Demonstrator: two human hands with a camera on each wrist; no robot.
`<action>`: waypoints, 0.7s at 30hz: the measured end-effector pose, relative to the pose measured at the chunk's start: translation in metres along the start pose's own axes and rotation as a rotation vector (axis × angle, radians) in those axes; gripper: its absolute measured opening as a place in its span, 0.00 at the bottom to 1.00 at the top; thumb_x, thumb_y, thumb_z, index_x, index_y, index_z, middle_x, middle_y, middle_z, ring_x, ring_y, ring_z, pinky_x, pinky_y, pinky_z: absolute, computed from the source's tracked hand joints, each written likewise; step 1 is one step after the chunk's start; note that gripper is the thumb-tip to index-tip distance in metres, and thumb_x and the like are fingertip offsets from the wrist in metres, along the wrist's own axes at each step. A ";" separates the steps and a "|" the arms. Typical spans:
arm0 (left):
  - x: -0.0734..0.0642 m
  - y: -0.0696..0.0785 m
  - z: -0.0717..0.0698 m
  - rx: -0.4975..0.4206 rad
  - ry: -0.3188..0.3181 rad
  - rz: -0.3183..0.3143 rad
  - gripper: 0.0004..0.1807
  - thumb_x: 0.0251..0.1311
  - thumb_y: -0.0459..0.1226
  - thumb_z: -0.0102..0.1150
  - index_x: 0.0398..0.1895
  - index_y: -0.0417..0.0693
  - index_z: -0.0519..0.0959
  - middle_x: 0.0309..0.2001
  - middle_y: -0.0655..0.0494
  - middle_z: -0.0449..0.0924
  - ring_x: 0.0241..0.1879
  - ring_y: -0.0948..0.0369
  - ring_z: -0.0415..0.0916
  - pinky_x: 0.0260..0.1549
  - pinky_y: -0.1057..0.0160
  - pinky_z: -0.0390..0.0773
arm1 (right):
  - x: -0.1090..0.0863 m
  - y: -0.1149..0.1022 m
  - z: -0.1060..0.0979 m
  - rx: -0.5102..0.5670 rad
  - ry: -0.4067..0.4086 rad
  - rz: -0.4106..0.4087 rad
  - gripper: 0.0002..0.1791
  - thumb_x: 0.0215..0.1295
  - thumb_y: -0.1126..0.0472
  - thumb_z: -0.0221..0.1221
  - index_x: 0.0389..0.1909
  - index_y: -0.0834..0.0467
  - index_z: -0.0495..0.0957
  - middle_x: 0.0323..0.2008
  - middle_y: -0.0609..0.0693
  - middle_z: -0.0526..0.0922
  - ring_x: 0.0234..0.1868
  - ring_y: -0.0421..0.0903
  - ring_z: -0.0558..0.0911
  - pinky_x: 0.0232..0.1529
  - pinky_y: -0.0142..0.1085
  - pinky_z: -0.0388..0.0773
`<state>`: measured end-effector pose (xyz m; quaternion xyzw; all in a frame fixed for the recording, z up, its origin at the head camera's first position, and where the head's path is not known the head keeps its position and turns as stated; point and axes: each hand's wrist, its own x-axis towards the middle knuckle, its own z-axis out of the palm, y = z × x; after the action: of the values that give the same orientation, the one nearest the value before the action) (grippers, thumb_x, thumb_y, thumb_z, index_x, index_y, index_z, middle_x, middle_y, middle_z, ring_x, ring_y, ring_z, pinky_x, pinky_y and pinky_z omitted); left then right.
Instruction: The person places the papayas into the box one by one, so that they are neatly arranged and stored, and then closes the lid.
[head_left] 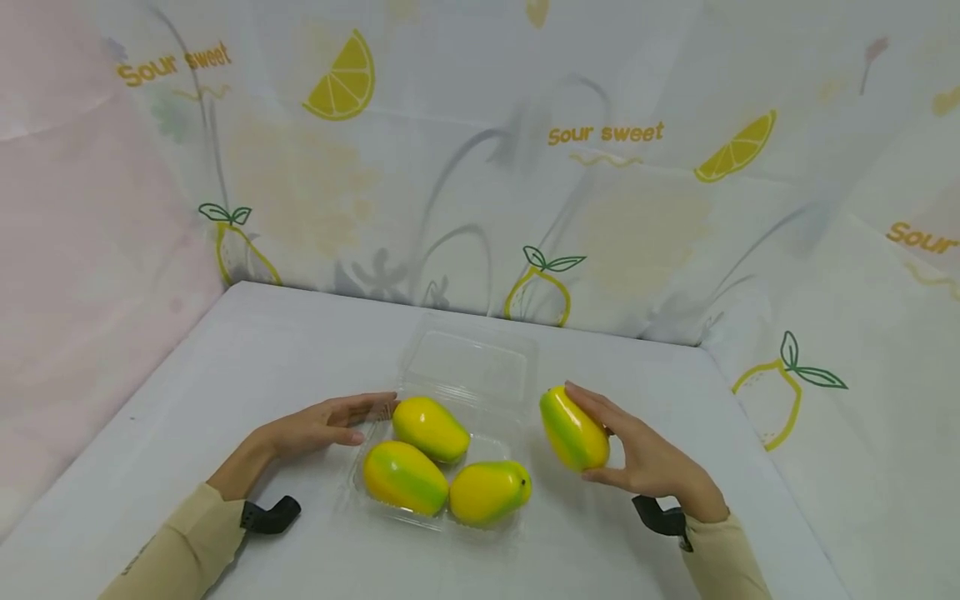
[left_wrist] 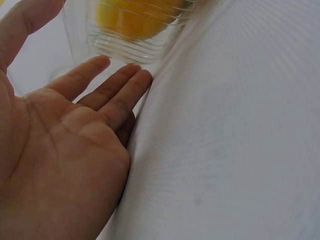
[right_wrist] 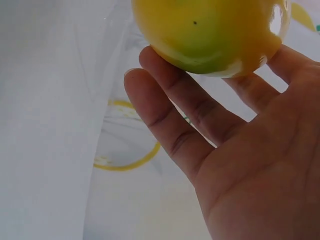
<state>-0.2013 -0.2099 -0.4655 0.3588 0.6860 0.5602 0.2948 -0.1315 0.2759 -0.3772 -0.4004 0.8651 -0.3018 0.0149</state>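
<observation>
My right hand [head_left: 645, 454] grips a glossy yellow-green mango [head_left: 573, 429] between thumb and fingers, to the right of a clear plastic clamshell box [head_left: 427, 523]. In the right wrist view the mango [right_wrist: 210, 35] fills the top, with fingers under and beside it. Three similar mangoes lie in the box: one at the back [head_left: 431, 429], one at the front left [head_left: 405, 477] and one at the front right [head_left: 489, 493]. My left hand [head_left: 318, 425] lies at the box's left side, fingers extended. In the left wrist view its fingertips reach the ribbed box wall [left_wrist: 135, 50]; contact is hard to tell.
The box's transparent lid [head_left: 468, 358] is folded back on the white table [head_left: 300, 333]. Behind the table hangs a pale cloth [head_left: 450, 183] printed with lemons and lettering. Black wrist mounts [head_left: 272, 515] sit on both forearms.
</observation>
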 end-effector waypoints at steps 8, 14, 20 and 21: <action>0.000 0.000 0.001 -0.011 -0.005 0.005 0.34 0.69 0.33 0.50 0.77 0.44 0.52 0.78 0.40 0.45 0.69 0.81 0.54 0.62 0.82 0.55 | 0.031 -0.010 -0.010 -0.004 0.045 -0.086 0.52 0.54 0.60 0.72 0.75 0.63 0.51 0.75 0.58 0.58 0.71 0.44 0.64 0.67 0.25 0.62; 0.001 0.000 0.001 0.000 -0.011 0.016 0.34 0.69 0.33 0.50 0.77 0.44 0.52 0.78 0.40 0.46 0.69 0.81 0.54 0.62 0.82 0.55 | 0.042 -0.010 -0.010 0.006 0.037 -0.066 0.53 0.53 0.61 0.73 0.75 0.61 0.51 0.74 0.58 0.59 0.63 0.46 0.70 0.56 0.32 0.75; 0.000 0.001 -0.001 -0.004 -0.009 -0.003 0.35 0.69 0.33 0.50 0.77 0.46 0.53 0.78 0.42 0.47 0.69 0.81 0.54 0.62 0.82 0.55 | 0.041 -0.004 -0.007 0.016 0.048 0.011 0.54 0.53 0.59 0.73 0.75 0.58 0.51 0.70 0.55 0.64 0.48 0.41 0.74 0.46 0.35 0.77; -0.001 0.001 -0.001 -0.003 -0.012 0.000 0.35 0.69 0.32 0.50 0.77 0.45 0.52 0.78 0.42 0.46 0.69 0.81 0.54 0.62 0.82 0.55 | 0.041 -0.003 -0.007 0.022 0.051 0.020 0.53 0.53 0.59 0.73 0.75 0.58 0.50 0.70 0.54 0.64 0.47 0.40 0.74 0.46 0.34 0.76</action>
<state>-0.2015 -0.2108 -0.4646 0.3617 0.6834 0.5591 0.2993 -0.1592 0.2492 -0.3615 -0.3838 0.8658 -0.3210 0.0003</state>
